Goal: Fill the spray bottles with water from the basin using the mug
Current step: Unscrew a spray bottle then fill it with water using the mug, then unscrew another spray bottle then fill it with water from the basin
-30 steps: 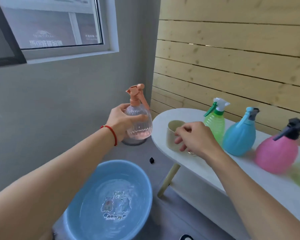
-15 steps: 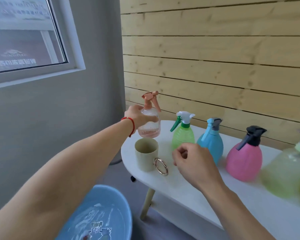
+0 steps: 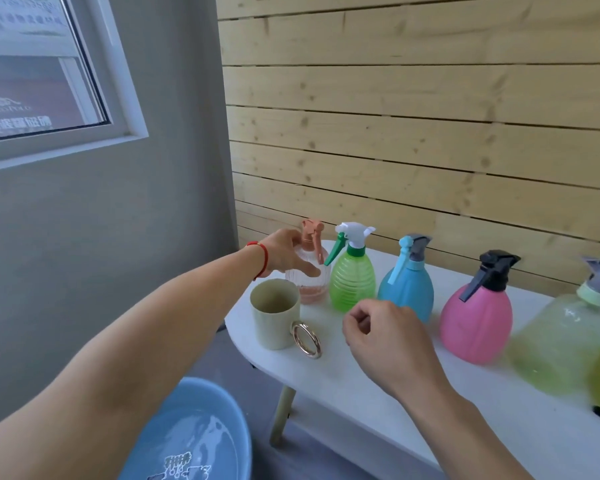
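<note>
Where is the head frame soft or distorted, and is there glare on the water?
Head view: the yellow-green bottle at the right edge is smeared by blur, while the mug and green spray bottle stay fairly crisp; wide-angle bending tilts the window frame; the basin water carries pale reflections; lighting is soft daylight, with weak shadows on the table.

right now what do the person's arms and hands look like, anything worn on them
Both arms are bare from what shows of the forearms down to the hands, with no sleeves in view. The left hand has a thin red cord bracelet around its wrist, with what looks like a small bead on it. The right hand and its wrist carry nothing: no glove, ring or watch is visible on either hand.
</note>
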`<state>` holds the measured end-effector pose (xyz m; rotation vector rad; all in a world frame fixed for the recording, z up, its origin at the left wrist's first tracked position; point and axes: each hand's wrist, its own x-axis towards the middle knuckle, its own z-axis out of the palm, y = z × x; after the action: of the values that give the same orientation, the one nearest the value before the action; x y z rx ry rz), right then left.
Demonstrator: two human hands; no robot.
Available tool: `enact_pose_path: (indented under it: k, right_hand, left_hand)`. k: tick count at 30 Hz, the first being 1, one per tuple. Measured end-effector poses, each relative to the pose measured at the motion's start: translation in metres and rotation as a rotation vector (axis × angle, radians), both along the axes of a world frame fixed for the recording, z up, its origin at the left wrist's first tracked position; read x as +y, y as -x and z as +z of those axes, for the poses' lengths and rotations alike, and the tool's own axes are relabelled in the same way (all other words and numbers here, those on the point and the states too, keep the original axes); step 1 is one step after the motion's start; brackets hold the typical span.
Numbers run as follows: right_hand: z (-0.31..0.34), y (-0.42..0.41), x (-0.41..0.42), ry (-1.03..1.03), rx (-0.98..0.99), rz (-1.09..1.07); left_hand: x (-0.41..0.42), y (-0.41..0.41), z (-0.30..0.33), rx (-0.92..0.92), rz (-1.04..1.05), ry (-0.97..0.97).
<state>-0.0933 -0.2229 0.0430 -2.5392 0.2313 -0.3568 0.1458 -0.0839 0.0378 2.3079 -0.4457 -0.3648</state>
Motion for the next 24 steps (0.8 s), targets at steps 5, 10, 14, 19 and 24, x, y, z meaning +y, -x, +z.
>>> enact_pose_path:
  k: [5,10,14,19,24]
  right_hand:
    - [0.000,-0.003,0.000,0.034,0.006,-0.024]
    - [-0.005,-0.009,-0.006,0.050,0.065,-0.068]
    - [-0.008,-0.013,-0.006,0.080,0.088,-0.070]
    - [0.006,-0.019,0.002,0.148,-0.085,-0.077]
    - [0.047,-0.064,0.003,0.378,-0.368,-0.074]
  left_hand:
    - [0.006,-0.004,-0.006,0.090,-0.021,0.075]
    - [0.016,0.002,0.001,0.251,-0.009,0.143]
    - [0.043,0.017,0.009,0.238,0.177,0.298]
    - [0.082,0.062,0.009,-0.102,0.378,0.376]
    - [0.108,0.111,0.004,-0.203,0.360,0.335]
